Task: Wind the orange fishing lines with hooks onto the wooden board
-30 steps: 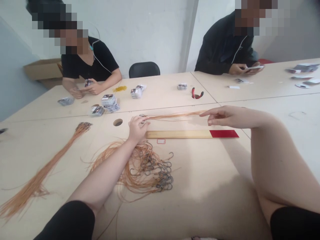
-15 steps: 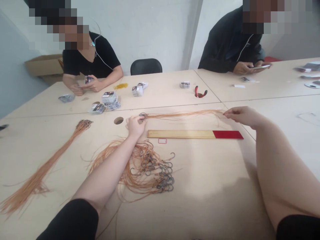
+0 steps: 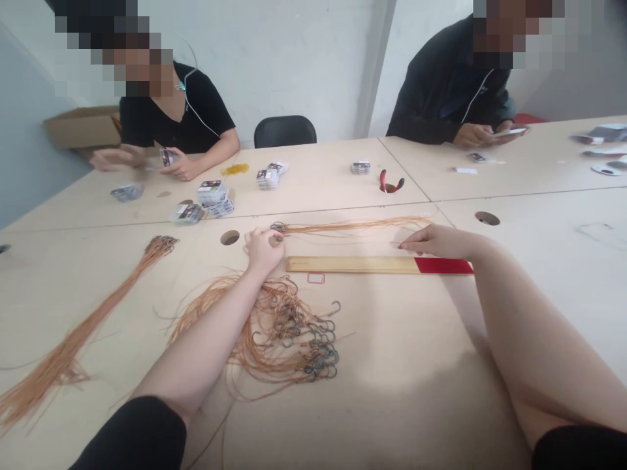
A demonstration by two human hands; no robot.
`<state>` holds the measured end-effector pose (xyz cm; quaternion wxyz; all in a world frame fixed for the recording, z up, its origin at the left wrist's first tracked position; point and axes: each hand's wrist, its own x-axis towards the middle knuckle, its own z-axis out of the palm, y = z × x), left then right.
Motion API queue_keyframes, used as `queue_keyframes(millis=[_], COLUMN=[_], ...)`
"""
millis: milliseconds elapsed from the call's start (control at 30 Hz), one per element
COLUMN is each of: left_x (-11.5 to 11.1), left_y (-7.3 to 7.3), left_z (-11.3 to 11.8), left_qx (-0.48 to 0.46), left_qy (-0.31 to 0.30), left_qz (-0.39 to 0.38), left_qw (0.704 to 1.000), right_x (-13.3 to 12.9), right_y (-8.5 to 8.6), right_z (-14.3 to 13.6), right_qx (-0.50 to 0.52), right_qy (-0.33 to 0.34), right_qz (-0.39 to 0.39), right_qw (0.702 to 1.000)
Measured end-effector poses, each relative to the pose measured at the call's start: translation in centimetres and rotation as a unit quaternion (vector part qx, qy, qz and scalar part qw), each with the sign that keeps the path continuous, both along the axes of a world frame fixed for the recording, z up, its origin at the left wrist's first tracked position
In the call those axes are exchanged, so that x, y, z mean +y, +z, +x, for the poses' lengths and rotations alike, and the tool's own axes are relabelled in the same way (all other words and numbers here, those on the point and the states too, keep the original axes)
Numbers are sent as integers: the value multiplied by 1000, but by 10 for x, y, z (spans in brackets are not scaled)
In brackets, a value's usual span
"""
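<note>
Left hand (image 3: 265, 250) at eleven o'clock, pinching hook (image 3: 278, 239); right hand (image 3: 434, 241) at one, bent inward, pinching thin strand (image 3: 353, 242). I can't read red-edged label (image 3: 316, 279).

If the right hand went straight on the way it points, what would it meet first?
The right hand would probably meet the left hand, passing between the orange lines and the long board; depth is unclear.

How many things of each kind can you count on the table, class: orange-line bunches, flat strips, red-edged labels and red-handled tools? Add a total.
Orange-line bunches: 3 (left bunch, middle pile, far bunch)
Flat strip: 1
Red-edged label: 1
Red-handled tool: 1
Total: 6
</note>
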<state>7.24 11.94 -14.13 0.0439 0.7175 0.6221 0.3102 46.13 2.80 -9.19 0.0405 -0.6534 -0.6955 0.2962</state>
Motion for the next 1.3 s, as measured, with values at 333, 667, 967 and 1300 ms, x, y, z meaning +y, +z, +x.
queue_keyframes(millis=[333, 667, 967, 1300], left_x=[-6, -3, -5, -2], left_y=[-1, -2, -1, -5], left_z=[1, 0, 1, 0], left_qx=[52, 65, 58, 66], left_qy=[-18, -18, -26, -39], left_qz=[18, 11, 24, 9], left_qw=[998, 998, 998, 997], right_x=[6, 9, 5, -11], right_y=[-15, -25, -10, 19], right_z=[1, 0, -18, -63], right_qx=[-23, -92, -98, -78], right_qy=[-34, -59, -31, 42], right_qz=[10, 32, 88, 113], right_qw=[999, 994, 991, 990])
